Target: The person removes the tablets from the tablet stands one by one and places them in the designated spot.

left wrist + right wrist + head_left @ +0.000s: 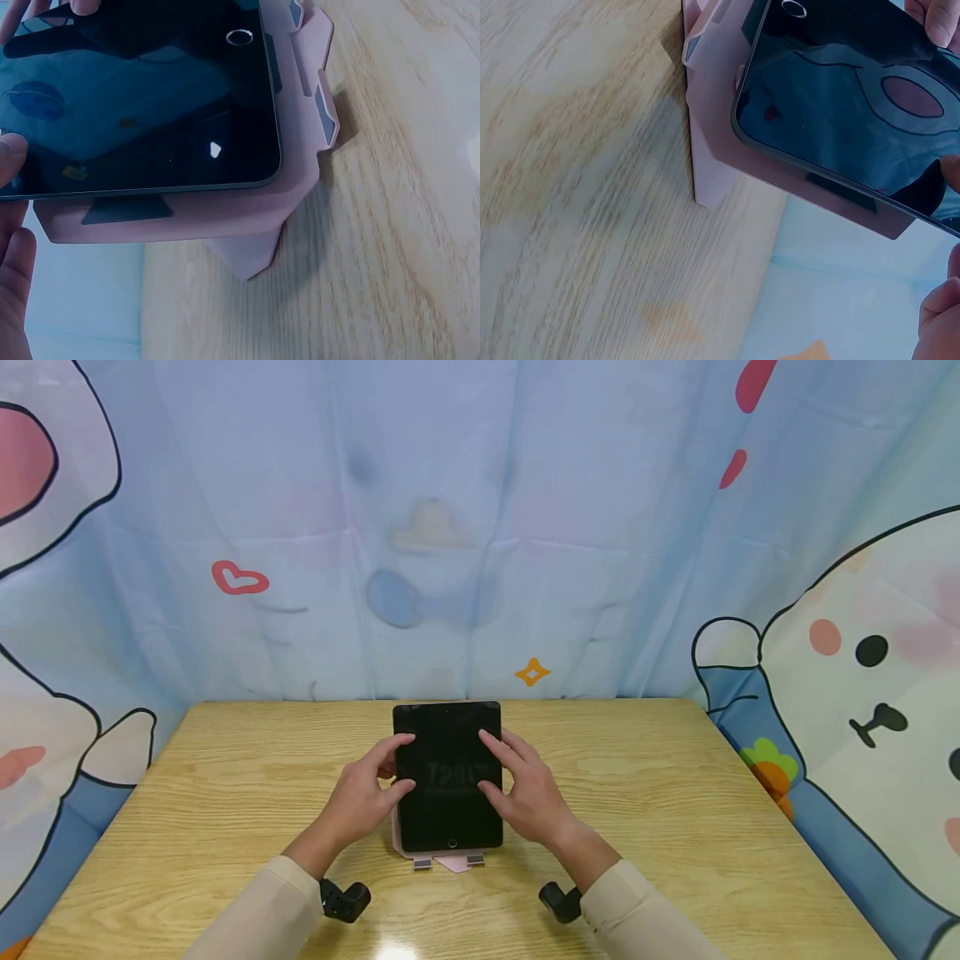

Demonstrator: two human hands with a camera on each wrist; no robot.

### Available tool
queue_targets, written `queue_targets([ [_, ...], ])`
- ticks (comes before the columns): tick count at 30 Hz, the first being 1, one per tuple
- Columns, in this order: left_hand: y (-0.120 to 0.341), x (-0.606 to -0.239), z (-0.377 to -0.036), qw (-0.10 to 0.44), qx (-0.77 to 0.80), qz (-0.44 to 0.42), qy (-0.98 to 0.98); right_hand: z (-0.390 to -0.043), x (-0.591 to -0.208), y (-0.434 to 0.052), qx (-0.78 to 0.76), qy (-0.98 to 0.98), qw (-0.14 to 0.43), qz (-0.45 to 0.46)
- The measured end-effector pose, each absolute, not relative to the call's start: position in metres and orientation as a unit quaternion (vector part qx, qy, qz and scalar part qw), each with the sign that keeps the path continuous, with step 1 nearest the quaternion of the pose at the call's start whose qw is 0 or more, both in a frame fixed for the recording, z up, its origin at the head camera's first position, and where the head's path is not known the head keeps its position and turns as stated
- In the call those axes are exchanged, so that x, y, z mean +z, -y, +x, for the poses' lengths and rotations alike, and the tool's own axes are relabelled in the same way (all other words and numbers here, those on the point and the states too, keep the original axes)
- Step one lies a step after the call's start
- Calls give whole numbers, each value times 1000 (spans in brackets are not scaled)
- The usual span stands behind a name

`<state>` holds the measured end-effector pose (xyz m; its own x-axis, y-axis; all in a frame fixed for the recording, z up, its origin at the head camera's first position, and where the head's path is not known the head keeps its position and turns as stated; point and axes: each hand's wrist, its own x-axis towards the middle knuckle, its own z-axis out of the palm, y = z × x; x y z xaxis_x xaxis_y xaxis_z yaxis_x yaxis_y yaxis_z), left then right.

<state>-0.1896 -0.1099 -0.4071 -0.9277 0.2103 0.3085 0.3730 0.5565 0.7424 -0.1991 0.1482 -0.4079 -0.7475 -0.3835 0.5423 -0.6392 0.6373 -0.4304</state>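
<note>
Tablet (448, 777): 1, on 1 pink case (452, 863) | left hand (362, 800), right hand (529, 793): 2, both gripping tablet edges

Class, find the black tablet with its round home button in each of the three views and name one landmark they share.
Head view: black tablet at table centre, between both hands.
Left wrist view: fills the upper left.
Right wrist view: fills the upper right.
Shared landmark: the pink case under the tablet, by the round home button.
</note>
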Motion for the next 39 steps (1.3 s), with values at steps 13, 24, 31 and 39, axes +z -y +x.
queue_targets([
  [13, 102, -400, -188, 87, -458, -179, 867, -197, -405, -154, 328, 875, 218, 281],
  [24, 94, -392, -186, 79, -464, -186, 862, -194, -398, -163, 342, 874, 204, 277],
  [31, 90, -391, -185, 85, -462, -191, 862, -193, -396, -167, 353, 872, 193, 280],
  [39, 83, -390, -183, 80, -468, -200, 857, -187, -391, -174, 374, 874, 166, 263],
])
